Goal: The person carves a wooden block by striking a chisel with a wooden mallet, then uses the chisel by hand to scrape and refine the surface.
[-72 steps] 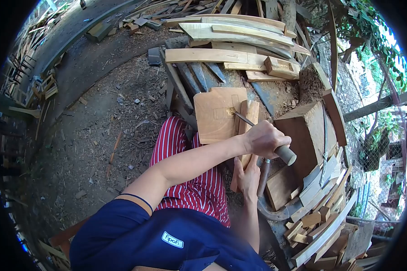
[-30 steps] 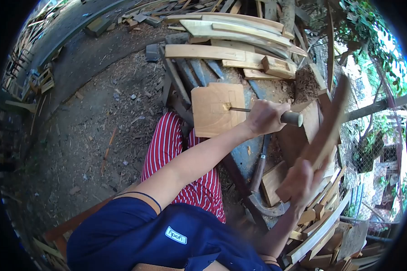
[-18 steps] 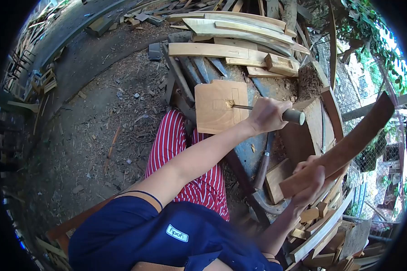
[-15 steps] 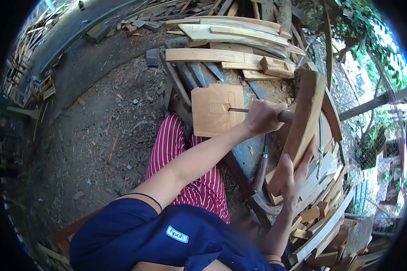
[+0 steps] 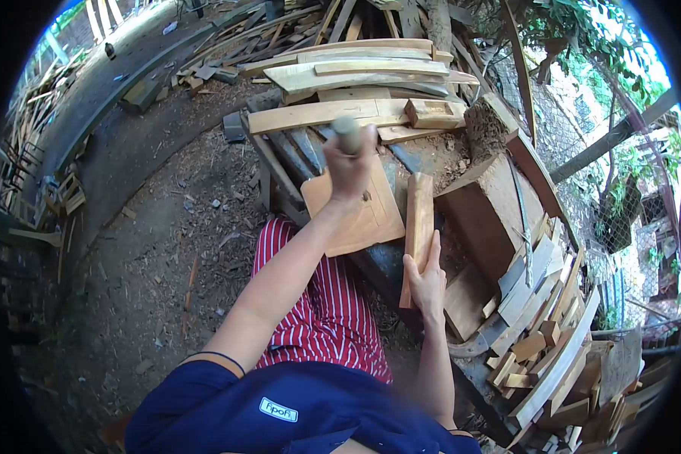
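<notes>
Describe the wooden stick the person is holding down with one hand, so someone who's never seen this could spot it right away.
Start at the big dark-brown wooden block on the cluttered workbench. Just left of it lies a flat, pale square wooden board, and between the two rests a long, narrow reddish-brown wooden bar, running toward the person. Unlike the pale scrap strips piled around, its near end is gripped by the right hand.

- Stack of long pale planks point(image 5: 356, 72) lying across the far side, several overlapping.
- Small wood block point(image 5: 431, 113) resting on the planks' right end.
- Large brown timber block point(image 5: 488, 212) at right, sawdust heaped behind it.
- Heap of short offcuts point(image 5: 545, 356) at lower right, piled loosely.
- Dirt ground point(image 5: 159, 219) at left, strewn with chips and shavings.
- Wire fence point(image 5: 620, 250) and green foliage beyond, at right.
</notes>
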`<state>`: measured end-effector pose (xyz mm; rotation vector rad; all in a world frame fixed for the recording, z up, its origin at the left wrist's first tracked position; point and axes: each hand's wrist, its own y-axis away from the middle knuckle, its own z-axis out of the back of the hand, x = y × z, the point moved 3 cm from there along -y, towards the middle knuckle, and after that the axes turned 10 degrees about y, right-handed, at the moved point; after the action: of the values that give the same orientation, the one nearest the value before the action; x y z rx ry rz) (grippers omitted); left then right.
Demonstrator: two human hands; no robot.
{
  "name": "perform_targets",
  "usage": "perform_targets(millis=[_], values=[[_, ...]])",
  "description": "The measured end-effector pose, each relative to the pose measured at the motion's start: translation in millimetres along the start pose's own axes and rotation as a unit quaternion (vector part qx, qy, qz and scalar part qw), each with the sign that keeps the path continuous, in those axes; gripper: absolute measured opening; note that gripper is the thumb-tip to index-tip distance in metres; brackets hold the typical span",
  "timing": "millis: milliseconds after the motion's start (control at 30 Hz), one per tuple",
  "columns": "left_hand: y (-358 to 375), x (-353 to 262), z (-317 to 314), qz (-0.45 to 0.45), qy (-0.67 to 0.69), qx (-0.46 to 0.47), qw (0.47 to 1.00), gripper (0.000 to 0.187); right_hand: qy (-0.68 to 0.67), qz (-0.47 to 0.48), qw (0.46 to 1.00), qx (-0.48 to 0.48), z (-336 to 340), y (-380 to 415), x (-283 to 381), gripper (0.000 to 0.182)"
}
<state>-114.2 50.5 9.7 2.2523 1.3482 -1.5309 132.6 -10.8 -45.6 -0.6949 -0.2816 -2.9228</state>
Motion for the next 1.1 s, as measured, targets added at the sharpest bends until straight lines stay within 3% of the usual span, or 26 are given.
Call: perform_targets(millis=[133, 167, 200, 233, 300, 333, 367, 433, 500, 533, 567, 633, 667, 700, 767, 833, 867, 900, 933, 967, 1067, 1100], values=[[-4.4, -1.6, 18.9, 0.066, 0.108, -0.076, 0.989, 0.031, 0.012, 0.006, 0.999, -0.043, -6.7, -9.5, 3.4, 0.078], [1.5, -2.7, 14.7, 0.070, 0.110, -0.070, 0.989, 0.031, 0.081, 0.088, 0.982, -0.146, -11.6, -12.2, 1.9, 0.070], [9.9, -8.7, 9.0, 0.002, 0.051, -0.044, 0.998, 0.026, 0.151, 0.168, 0.943, -0.244, -13.0, -11.2, 3.8, 0.063], [19.2, -19.0, 2.6, -0.067, -0.009, -0.017, 0.998, 0.022, 0.151, 0.162, 0.944, -0.246, -5.0, -7.7, 14.9, 0.063], [50.0, -52.1, -19.0, -0.347, -0.141, 0.119, 0.920, 0.017, 0.047, 0.178, 0.944, -0.275, 20.0, 8.4, 40.5, 0.046], [63.8, -59.5, -28.6, -0.335, -0.129, 0.264, 0.896, 0.017, -0.126, 0.111, 0.979, -0.119, 28.8, 14.0, 39.0, 0.038], [80.4, -65.5, -36.9, -0.320, -0.101, 0.406, 0.850, 0.017, -0.387, 0.033, 0.918, 0.082, 16.4, 15.0, 19.1, 0.036], [122.4, -74.4, -54.8, -0.315, -0.118, 0.567, 0.752, 0.016, -0.639, 0.000, 0.761, 0.117, 29.6, 51.5, 16.6, 0.036], [153.6, -84.6, -65.4, -0.305, -0.120, 0.592, 0.736, 0.013, -0.628, -0.136, 0.765, 0.048, 41.1, 75.1, 24.8, 0.032], [164.2, -82.4, -61.2, -0.310, -0.168, 0.596, 0.721, 0.039, -0.690, -0.188, 0.688, 0.123, 47.6, 81.1, 17.9, 0.029], [172.1, -80.6, -58.5, -0.320, -0.220, 0.608, 0.692, 0.042, -0.693, -0.192, 0.686, 0.112, 50.7, 85.9, 7.3, 0.029], [177.6, -78.8, -59.0, -0.365, -0.282, 0.601, 0.652, 0.054, -0.695, -0.122, 0.708, -0.035, 61.5, 89.3, -11.8, 0.029], [178.0, -79.2, -57.1, -0.363, -0.298, 0.598, 0.649, 0.054, -0.562, -0.162, 0.800, -0.136, 89.3, 92.8, -16.1, 0.031], [176.4, -77.7, -54.2, -0.312, -0.285, 0.616, 0.665, 0.059, -0.543, -0.139, 0.816, -0.143, 109.8, 99.9, -26.7, 0.035], [165.2, -71.5, -41.7, -0.230, -0.278, 0.627, 0.690, 0.066, -0.405, -0.097, 0.846, -0.334, 135.1, 101.0, -71.2, 0.038], [153.7, -61.5, -22.2, -0.178, -0.317, 0.605, 0.709, 0.065, -0.268, -0.183, 0.870, -0.371, 158.5, 100.2, -122.4, 0.034], [145.5, -60.6, -12.7, -0.163, -0.325, 0.588, 0.723, 0.061, -0.249, -0.185, 0.885, -0.348, 160.1, 96.4, -157.7, 0.037], [140.0, -59.5, -2.3, -0.162, -0.333, 0.579, 0.726, 0.061, -0.106, -0.237, 0.923, -0.286, 165.7, 96.9, -177.0, 0.041], [133.2, -57.2, 9.6, -0.141, -0.355, 0.554, 0.740, 0.058, 0.074, -0.170, 0.921, -0.341, 153.3, 91.0, -226.3, 0.042], [127.0, -55.4, 20.9, -0.118, -0.375, 0.529, 0.752, 0.054, 0.251, -0.097, 0.882, -0.386, 134.1, 81.7, -262.0, 0.043], [112.6, -61.9, 50.9, -0.087, -0.420, 0.453, 0.782, 0.045, 0.334, -0.068, 0.839, -0.424, 143.1, 76.8, -169.8, 0.043], [109.4, -62.0, 60.4, -0.072, -0.433, 0.437, 0.785, 0.043, 0.260, -0.039, 0.873, -0.410, 139.8, 74.8, -130.6, 0.041]])
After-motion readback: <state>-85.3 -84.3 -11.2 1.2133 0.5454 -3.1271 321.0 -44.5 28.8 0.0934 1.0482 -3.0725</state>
